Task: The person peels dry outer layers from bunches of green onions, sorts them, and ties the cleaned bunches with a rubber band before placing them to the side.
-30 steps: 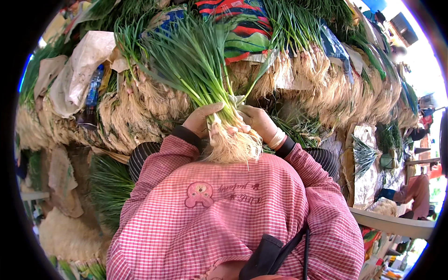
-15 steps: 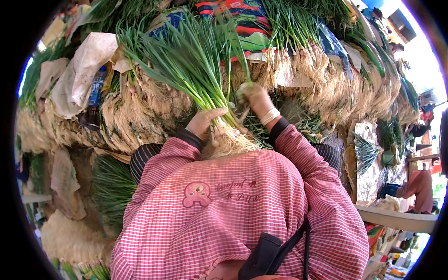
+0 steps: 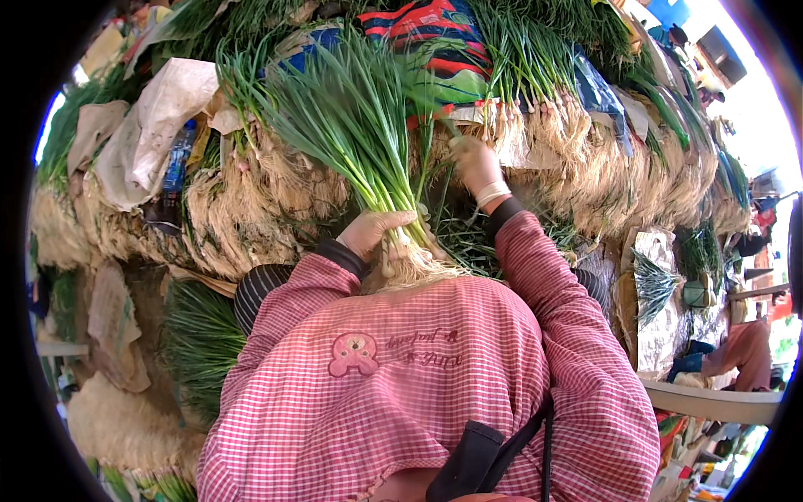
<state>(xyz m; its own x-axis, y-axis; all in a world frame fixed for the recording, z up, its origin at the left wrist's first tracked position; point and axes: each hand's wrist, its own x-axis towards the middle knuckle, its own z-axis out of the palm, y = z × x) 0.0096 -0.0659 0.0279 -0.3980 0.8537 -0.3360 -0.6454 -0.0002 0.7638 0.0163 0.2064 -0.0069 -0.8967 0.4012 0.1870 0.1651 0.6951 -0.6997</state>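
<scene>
Bunch of green onions [image 3: 360,142]: long slender leaves, stringy pale roots, held against the chest. Left hand [image 3: 375,233] fingers wrapped round its base. Right hand [image 3: 473,163] fingers pinching a single stalk [image 3: 435,125] above, by the stacked onion pile [image 3: 602,167].

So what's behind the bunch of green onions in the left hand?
Behind the bunch in the left hand lies a pile of onion bundles with pale roots. Its leaves hide part of the striped cloth.
</scene>
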